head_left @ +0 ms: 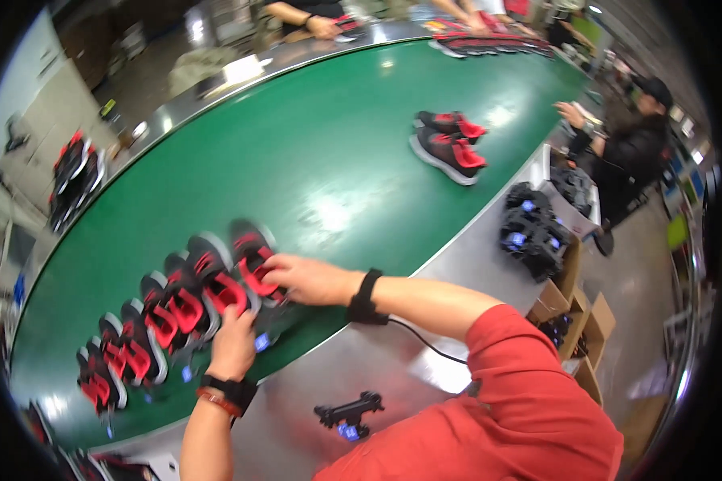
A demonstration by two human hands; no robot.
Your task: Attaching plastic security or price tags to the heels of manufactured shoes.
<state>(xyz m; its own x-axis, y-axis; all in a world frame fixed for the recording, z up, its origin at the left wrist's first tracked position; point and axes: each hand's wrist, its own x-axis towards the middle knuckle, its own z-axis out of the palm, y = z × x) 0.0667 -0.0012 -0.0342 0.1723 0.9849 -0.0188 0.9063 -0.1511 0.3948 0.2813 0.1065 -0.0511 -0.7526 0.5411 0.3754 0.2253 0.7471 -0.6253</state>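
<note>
So your left hand and right hand gripped red-black shoes in row on green belt; careless tug risked toppling neighbours.

The left hand rises from the lower edge on a bare forearm, back upward, fingers curled down at the near side of the row of shoes — a black band at its wrist. The right hand reaches leftward, palm down, onto the row's right end — red sleeve, black wrist strap.
</note>
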